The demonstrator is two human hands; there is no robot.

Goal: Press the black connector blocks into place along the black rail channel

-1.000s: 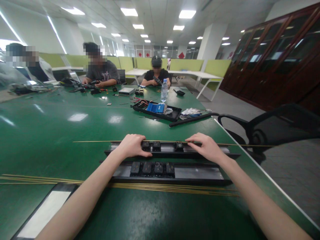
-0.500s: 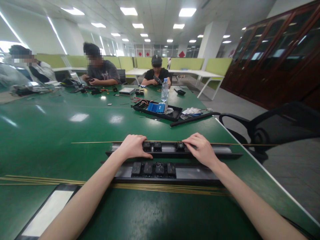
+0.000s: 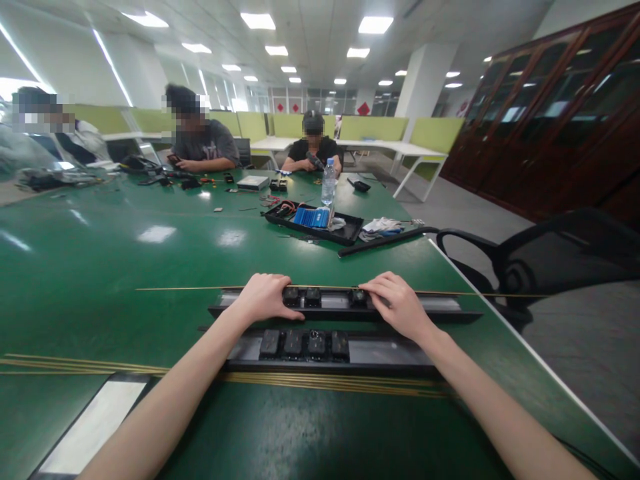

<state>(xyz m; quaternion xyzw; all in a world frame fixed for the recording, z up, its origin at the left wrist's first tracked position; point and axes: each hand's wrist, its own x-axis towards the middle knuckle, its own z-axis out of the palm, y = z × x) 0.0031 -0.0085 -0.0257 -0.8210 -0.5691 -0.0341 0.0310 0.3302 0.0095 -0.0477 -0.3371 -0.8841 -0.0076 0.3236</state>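
A long black channel [image 3: 440,317] with a silvery inside lies across the table before me, and black blocks [image 3: 313,297] sit in it. Along its far edge runs a thin gold-coloured rod [image 3: 175,289], reaching past both ends. My left hand [image 3: 265,297] is clasped across the channel's left part, thumb on the near side and fingers at the far side. With closed fingertips, my right hand [image 3: 397,301] pinches at the rod beside the right-hand block [image 3: 358,297]. Nearer to me is a second black channel [image 3: 390,347] holding several black blocks [image 3: 293,343] side by side.
Several gold-coloured rods [image 3: 310,382] lie in front of the near channel. A white panel with a black border [image 3: 95,423] is at lower left. Farther back are a black tray [image 3: 350,230], gloves [image 3: 383,228] and a water bottle [image 3: 328,183]. Three people sit beyond.
My right fingertips have shifted slightly left and curled more at the block. The rod appears slightly farther left. My left hand keeps its grasp, and the view has moved a little.
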